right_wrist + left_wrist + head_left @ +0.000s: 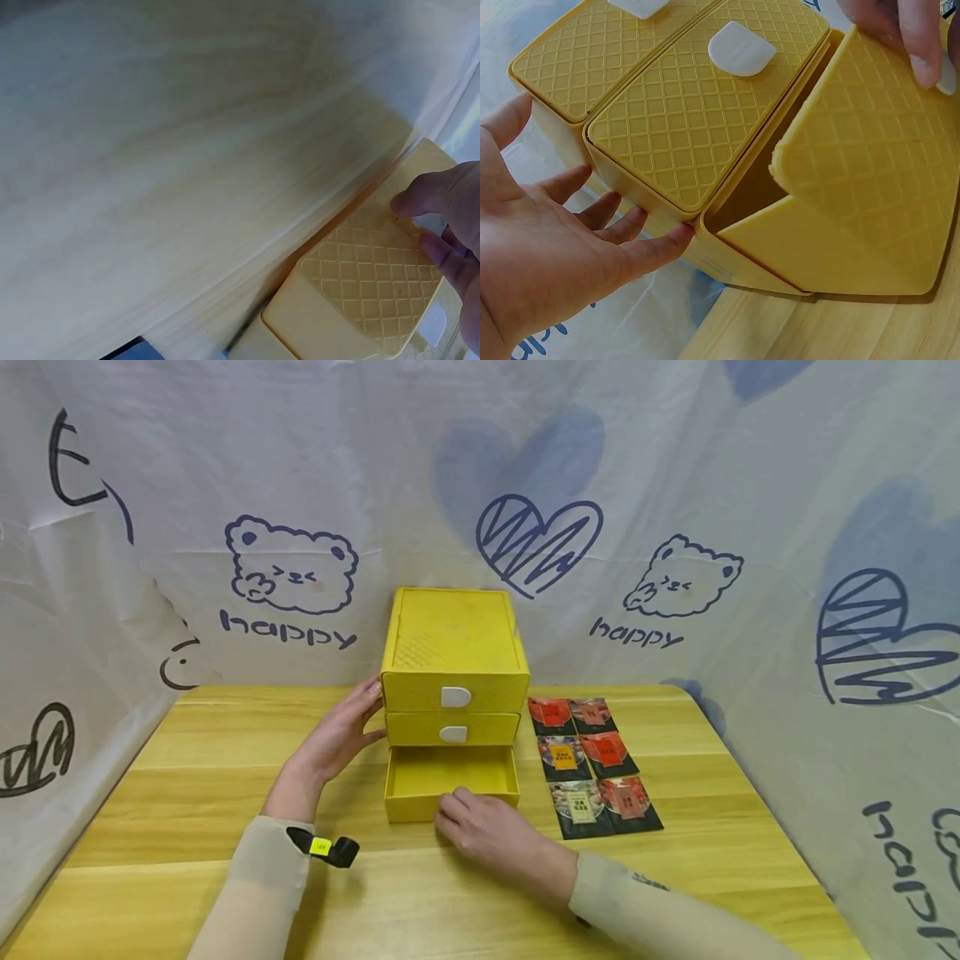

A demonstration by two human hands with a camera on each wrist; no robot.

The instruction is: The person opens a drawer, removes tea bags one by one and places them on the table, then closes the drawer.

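Observation:
A yellow three-drawer storage box (461, 631) stands on the table against the back cloth. Its bottom drawer (408, 808) is pulled out, yellow inside showing; the upper two are closed, each with a white tab. My left hand (341, 735) rests its spread fingertips on the box's left side, steadying nothing else in the left wrist view. My right hand (483, 831) is at the front of the bottom drawer. Thumb and fingers pinch that drawer's white tab handle (431, 222), which they mostly cover.
Several dark sachets with red, orange and pale labels (592, 764) lie in two columns right of the box. White cloth (420, 460) printed with hearts and bears hangs behind and beside the wooden table (195, 777).

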